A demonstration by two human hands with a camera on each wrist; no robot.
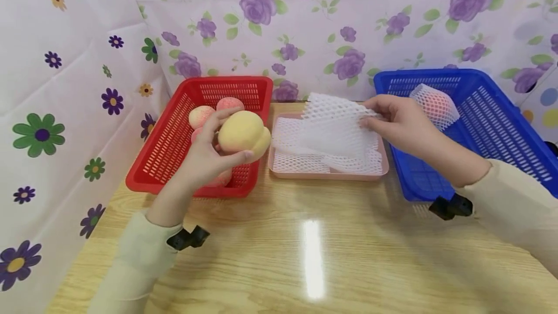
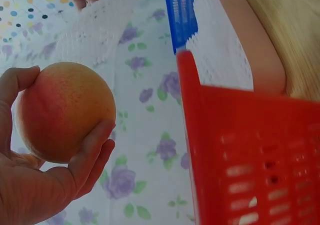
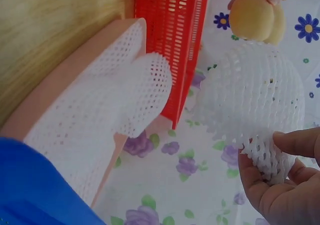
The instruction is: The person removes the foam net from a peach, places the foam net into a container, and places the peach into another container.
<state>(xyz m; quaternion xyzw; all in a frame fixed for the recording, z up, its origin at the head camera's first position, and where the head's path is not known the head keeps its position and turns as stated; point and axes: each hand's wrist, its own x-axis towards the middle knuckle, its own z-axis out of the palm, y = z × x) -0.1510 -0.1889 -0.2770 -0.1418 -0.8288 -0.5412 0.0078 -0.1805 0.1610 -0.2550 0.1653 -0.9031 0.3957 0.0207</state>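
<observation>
A yellow and pink peach [image 1: 244, 132] is held up by my left hand [image 1: 205, 151] above the right side of the red basket [image 1: 150, 159]. In the left wrist view, thumb and fingers curl round the peach [image 2: 67, 112], showing its reddish side. My right hand [image 1: 407, 122] pinches the edge of a white foam fruit net [image 1: 335, 125], raised above the pink tray [image 1: 327, 176]. The right wrist view shows the net [image 3: 255, 95] hanging partly spread from thumb and fingers. More foam nets [image 1: 292, 147] lie flat in the tray. Peach and net are apart.
Several peaches [image 1: 200, 116] sit in the red basket at left. A blue basket [image 1: 436, 164] at right holds a peach in a foam net [image 1: 436, 105]. Floral cloth [image 1: 296, 28] stands behind, and the wooden table [image 1: 261, 256] stretches in front.
</observation>
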